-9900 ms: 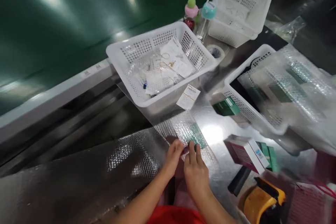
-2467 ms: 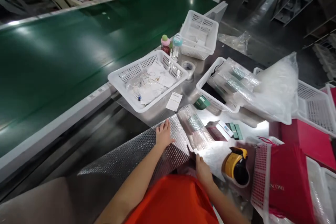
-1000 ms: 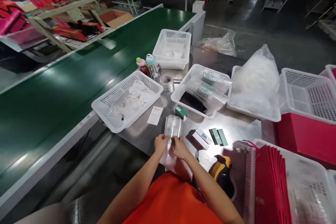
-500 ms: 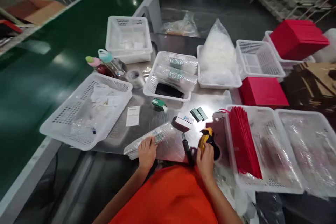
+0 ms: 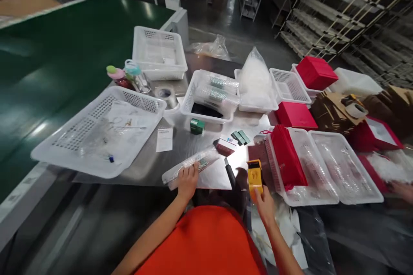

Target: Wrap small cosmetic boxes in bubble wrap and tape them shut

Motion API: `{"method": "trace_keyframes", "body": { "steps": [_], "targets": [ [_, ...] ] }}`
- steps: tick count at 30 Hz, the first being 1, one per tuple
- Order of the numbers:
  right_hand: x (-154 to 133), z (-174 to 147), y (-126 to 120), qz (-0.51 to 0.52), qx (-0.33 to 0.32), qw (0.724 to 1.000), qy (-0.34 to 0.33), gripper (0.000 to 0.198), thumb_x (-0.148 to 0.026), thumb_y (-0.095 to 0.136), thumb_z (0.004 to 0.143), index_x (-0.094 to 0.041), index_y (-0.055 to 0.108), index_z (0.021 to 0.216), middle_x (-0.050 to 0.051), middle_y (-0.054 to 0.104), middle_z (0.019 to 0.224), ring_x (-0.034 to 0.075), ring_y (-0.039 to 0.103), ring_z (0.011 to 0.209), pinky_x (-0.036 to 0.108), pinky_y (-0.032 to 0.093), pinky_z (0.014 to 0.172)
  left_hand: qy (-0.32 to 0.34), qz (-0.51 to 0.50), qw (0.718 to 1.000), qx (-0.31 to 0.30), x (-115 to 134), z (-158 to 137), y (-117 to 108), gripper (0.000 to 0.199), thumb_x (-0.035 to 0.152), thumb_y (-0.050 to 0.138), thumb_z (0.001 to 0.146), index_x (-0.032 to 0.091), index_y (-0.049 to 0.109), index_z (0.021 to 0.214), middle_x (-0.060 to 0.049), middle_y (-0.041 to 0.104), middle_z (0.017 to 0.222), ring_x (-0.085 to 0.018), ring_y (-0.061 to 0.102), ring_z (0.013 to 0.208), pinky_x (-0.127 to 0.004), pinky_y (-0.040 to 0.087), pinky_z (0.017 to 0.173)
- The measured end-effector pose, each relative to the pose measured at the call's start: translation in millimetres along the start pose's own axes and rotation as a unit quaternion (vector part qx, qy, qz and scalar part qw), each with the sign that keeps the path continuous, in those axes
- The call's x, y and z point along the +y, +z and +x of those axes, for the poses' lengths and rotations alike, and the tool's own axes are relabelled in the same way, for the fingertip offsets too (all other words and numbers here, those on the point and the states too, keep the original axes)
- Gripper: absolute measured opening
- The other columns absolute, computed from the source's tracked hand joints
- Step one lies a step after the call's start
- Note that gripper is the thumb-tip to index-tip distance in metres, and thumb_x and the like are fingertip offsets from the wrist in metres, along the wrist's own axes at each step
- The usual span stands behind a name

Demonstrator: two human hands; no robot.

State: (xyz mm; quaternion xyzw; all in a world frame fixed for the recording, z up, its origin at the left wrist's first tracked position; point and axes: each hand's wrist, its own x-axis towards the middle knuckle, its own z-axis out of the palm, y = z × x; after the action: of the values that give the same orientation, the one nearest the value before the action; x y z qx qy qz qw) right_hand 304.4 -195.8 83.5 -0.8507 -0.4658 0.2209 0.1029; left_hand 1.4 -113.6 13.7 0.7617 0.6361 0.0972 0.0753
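Note:
My left hand point(image 5: 188, 180) is over a long bubble-wrapped bundle point(image 5: 206, 157) at the table's front edge, its fingers curled on the top. The bundle lies slantwise; its contents do not show clearly. In my right hand point(image 5: 265, 204) is a yellow tape dispenser point(image 5: 254, 176), held upright at the table edge. Between the hands lies a black-handled cutter point(image 5: 229, 174). Behind them are a small white and dark red box point(image 5: 226, 145), several flat dark green packets point(image 5: 240, 137) and a green box point(image 5: 197, 126).
A white basket point(image 5: 148, 135) holding clear bags stands left, beside a green conveyor point(image 5: 74, 51). Behind is a basket of bubble-wrapped rolls point(image 5: 208, 118). At right are red pouches point(image 5: 287, 159), trays of wrapped items point(image 5: 348, 167) and red boxes point(image 5: 297, 115). Another person's hand point(image 5: 403, 191) shows far right.
The view has swung right. My right hand has raised the tape dispenser and turned it upright, its yellow side facing me. My left hand stays on the bundle.

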Motion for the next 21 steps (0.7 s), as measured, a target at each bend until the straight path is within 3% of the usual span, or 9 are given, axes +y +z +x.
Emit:
{"method": "trace_keyframes", "body": {
  "steps": [2, 5, 8, 10, 14, 16, 19, 21],
  "targets": [
    [-17.0, -19.2, -6.6, 0.113, 0.007, 0.993, -0.028, 0.047, -0.054, 0.034, 0.092, -0.016, 0.062, 0.1, 0.01, 0.071, 0.086, 0.023, 0.068, 0.074, 0.03, 0.052, 0.062, -0.005, -0.024, 1.0, 0.0, -4.7, -0.9, 5.4, 0.049, 0.013, 0.029, 0.1, 0.014, 0.061, 0.137, -0.016, 0.073, 0.114, -0.028, 0.067, 0.108, -0.049, 0.049, 0.107],
    [-76.5, -23.0, 4.6, 0.241, 0.013, 0.969, -0.051, 0.056, -0.073, 0.044, 0.08, -0.019, 0.057, 0.073, 0.004, 0.059, 0.064, 0.019, 0.054, 0.059, 0.029, 0.042, 0.052, -0.011, -0.054, 0.998, 0.0, -10.6, -1.9, 11.2, 0.043, 0.016, 0.033, 0.102, 0.015, 0.067, 0.127, -0.016, 0.069, 0.129, -0.028, 0.064, 0.121, -0.047, 0.046, 0.113],
    [-144.0, -7.2, 33.1, 0.249, -0.018, 0.965, -0.083, 0.057, -0.076, 0.042, 0.077, -0.022, 0.051, 0.063, 0.001, 0.052, 0.058, 0.016, 0.048, 0.058, 0.028, 0.038, 0.052, -0.015, -0.075, 0.997, -0.002, -12.6, -2.5, 11.4, 0.04, 0.017, 0.034, 0.102, 0.013, 0.071, 0.116, -0.017, 0.07, 0.128, -0.028, 0.063, 0.124, -0.047, 0.045, 0.115],
    [-172.6, 2.8, 51.6, 0.24, -0.041, 0.965, -0.095, 0.055, -0.074, 0.042, 0.076, -0.022, 0.051, 0.061, 0.002, 0.054, 0.058, 0.016, 0.048, 0.059, 0.029, 0.038, 0.054, -0.023, -0.085, 0.996, -0.001, -11.3, -2.3, 8.7, 0.038, 0.015, 0.035, 0.101, 0.013, 0.072, 0.113, -0.017, 0.071, 0.124, -0.028, 0.063, 0.124, -0.046, 0.046, 0.114],
    [-183.9, 5.0, 70.0, 0.209, -0.07, 0.97, -0.099, 0.051, -0.07, 0.045, 0.074, -0.023, 0.052, 0.059, 0.004, 0.057, 0.055, 0.017, 0.05, 0.054, 0.03, 0.037, 0.052, -0.069, -0.093, 0.993, 0.0, -3.4, 0.6, -3.0, 0.04, 0.008, 0.033, 0.098, 0.012, 0.071, 0.111, -0.02, 0.066, 0.133, -0.029, 0.065, 0.121, -0.046, 0.049, 0.109],
    [-180.4, 2.5, 70.8, 0.195, -0.073, 0.973, -0.1, 0.049, -0.068, 0.044, 0.077, -0.023, 0.052, 0.06, 0.005, 0.058, 0.056, 0.018, 0.051, 0.054, 0.03, 0.037, 0.052, -0.093, -0.092, 0.991, 0.003, 1.1, 4.6, -12.6, 0.044, 0.006, 0.033, 0.096, 0.011, 0.066, 0.124, -0.022, 0.059, 0.143, -0.03, 0.063, 0.124, -0.046, 0.05, 0.108],
    [-180.5, 3.9, 70.0, 0.176, -0.068, 0.977, -0.103, 0.044, -0.064, 0.046, 0.078, -0.023, 0.053, 0.061, 0.007, 0.061, 0.06, 0.02, 0.054, 0.059, 0.03, 0.037, 0.055, -0.129, -0.057, 0.99, -0.008, 2.8, 15.1, -30.1, 0.057, 0.003, 0.039, 0.091, 0.006, 0.044, 0.148, -0.025, 0.042, 0.158, -0.034, 0.048, 0.141, -0.052, 0.038, 0.118],
    [-183.9, 7.4, 70.8, 0.173, -0.066, 0.978, -0.101, 0.043, -0.062, 0.047, 0.078, -0.023, 0.053, 0.062, 0.007, 0.062, 0.061, 0.02, 0.055, 0.06, 0.03, 0.036, 0.056, -0.124, -0.03, 0.991, -0.039, -1.0, 23.9, -40.7, 0.063, 0.003, 0.049, 0.085, 0.003, 0.042, 0.148, -0.025, 0.043, 0.157, -0.034, 0.042, 0.145, -0.054, 0.029, 0.123]
  ]
}}
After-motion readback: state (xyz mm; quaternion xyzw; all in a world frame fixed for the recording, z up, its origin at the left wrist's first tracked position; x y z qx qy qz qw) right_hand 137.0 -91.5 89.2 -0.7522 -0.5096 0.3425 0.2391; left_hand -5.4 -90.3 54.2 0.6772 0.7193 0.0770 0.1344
